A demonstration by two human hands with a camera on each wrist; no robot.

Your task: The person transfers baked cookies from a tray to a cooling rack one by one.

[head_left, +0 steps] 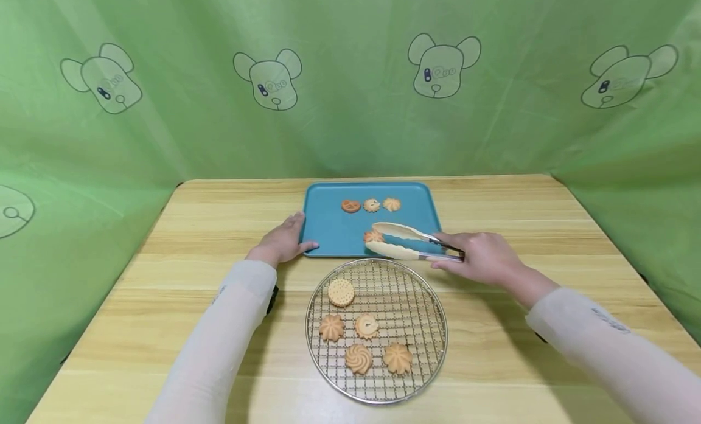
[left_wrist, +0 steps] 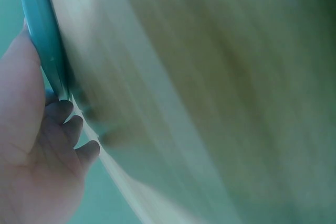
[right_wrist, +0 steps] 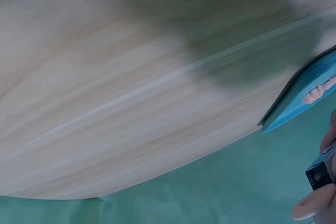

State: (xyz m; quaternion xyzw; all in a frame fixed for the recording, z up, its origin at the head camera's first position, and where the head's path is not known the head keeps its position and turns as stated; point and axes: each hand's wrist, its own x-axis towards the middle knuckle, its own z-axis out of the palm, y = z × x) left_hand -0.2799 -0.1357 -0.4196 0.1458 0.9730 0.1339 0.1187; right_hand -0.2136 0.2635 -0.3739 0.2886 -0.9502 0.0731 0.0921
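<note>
My left hand (head_left: 279, 240) holds the near left corner of a blue tray (head_left: 334, 232), thumb over the rim and fingers along its outer side; the left wrist view shows the thumb and fingertips (left_wrist: 89, 150) at the edge. My right hand (head_left: 484, 257) grips metal tongs with cream scalloped tips (head_left: 402, 231). Between those tips is a flower-shaped cookie (head_left: 373, 236) with a reddish centre, low over the front part of the tray. A pretzel-like cookie (head_left: 350, 205), a round cookie with a pale top (head_left: 372, 205) and a flower-shaped cookie (head_left: 391, 204) lie in a row farther back.
A round wire rack (head_left: 405, 299) stands just in front of the tray, bearing several cookies, among them a round dotted one (head_left: 341, 292) and a swirled one (head_left: 358, 358). Green curtain (head_left: 350, 138) hangs behind and beside the wooden table (head_left: 230, 211).
</note>
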